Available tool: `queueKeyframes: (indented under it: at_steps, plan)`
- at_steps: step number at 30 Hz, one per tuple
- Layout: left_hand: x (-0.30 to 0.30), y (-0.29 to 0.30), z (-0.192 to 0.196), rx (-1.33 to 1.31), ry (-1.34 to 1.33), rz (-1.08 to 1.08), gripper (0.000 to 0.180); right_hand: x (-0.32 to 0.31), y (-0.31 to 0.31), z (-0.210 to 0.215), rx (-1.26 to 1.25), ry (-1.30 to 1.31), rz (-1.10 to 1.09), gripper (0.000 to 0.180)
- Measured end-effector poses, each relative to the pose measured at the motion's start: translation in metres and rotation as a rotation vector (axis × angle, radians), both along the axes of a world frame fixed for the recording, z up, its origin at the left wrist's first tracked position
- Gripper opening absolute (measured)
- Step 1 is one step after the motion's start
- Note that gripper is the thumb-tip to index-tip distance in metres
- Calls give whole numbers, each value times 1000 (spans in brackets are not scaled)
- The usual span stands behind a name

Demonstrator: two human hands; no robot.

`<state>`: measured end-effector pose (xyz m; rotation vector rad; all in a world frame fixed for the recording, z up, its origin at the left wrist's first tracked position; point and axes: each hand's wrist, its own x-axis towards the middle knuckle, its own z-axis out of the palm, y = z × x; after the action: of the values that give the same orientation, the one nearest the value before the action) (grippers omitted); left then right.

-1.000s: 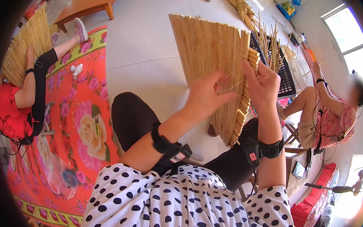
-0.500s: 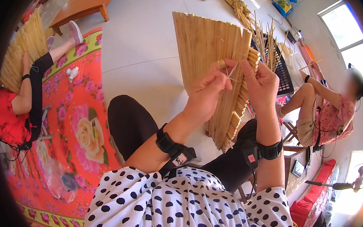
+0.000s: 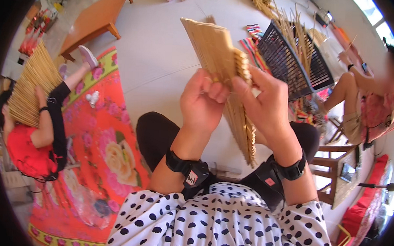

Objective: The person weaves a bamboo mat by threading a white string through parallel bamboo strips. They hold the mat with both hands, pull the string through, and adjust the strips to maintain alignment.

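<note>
A fan-shaped panel of straw stalks (image 3: 210, 43) stands tilted between my hands, its right side edged with a raised row of cut stalk ends. My right hand (image 3: 267, 100) grips that edge, thumb on the near face and fingers behind. Just left of it, my left hand (image 3: 202, 101) is closed, fingers curled against the panel's face. A pale thread runs from its fingers, only faintly visible through the blur. The panel's lower end narrows to a point between my knees.
A black plastic crate (image 3: 289, 61) holding loose stalks stands at the right, near a seated co-worker (image 3: 381, 101). Another person (image 3: 31, 141), on the left, holds a similar straw panel (image 3: 34, 87). A red floral mat (image 3: 103, 131) and a low wooden table (image 3: 95, 22) lie leftward.
My left hand has turned and its fingers have curled in tighter. The panel has tilted to a more edge-on angle. The whole view has shifted, showing more of the crate.
</note>
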<state>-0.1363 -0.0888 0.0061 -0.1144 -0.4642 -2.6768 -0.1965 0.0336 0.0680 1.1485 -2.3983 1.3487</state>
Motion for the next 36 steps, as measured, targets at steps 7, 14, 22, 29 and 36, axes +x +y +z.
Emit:
queueKeyframes:
  at_steps: [7, 14, 22, 29, 36]
  plan:
    - [55, -74, -6, 251, 115, -52, 40, 68, -10, -51, -80, -120, 381, 75]
    - [115, -87, -31, -2, -439, 354, 48, 107, -30, -83, -105, -122, 517, 68]
    - [126, -82, -52, -165, -171, 223, 60, 103, -24, -92, -186, -104, 504, 62]
    - [79, -47, -13, -110, -204, 61, 32, 76, -7, -56, -173, -140, 170, 53]
    - [13, 21, 8, -189, -35, -266, 36, 48, 46, -33, -30, 18, -229, 21]
